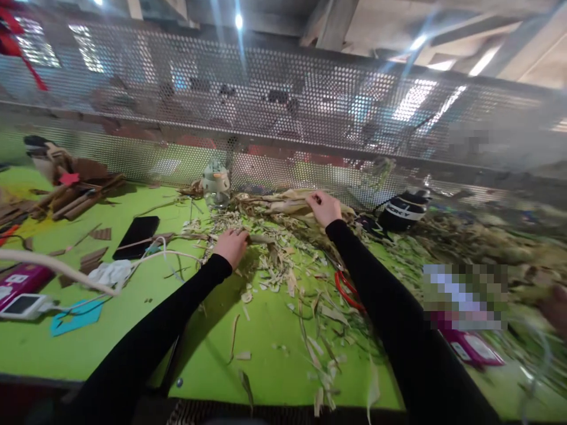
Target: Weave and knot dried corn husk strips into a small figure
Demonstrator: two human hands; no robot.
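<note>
My left hand (pixel 231 245) is closed round a thin dried stalk (pixel 190 237) that sticks out on both sides of it, low over the green table. Farther right and a little farther back, my right hand (pixel 328 208) has thumb and fingers pinched together at the pile of pale dried leaves (pixel 287 203). A leaf seems to be between those fingertips, though its edge is hard to make out. Cut leaf scraps (pixel 274 265) are scattered between and below both hands. Red-handled scissors (pixel 348 290) lie partly under my right forearm.
A perforated metal screen (pixel 274 112) closes off the table's back. Left are a black phone (pixel 136 236), white cables (pixel 110 273) and cardboard pieces (pixel 88 198). A clear jar (pixel 217 186) and a black bottle (pixel 403 211) stand behind. Dried plant matter (pixel 478 242) heaps up right.
</note>
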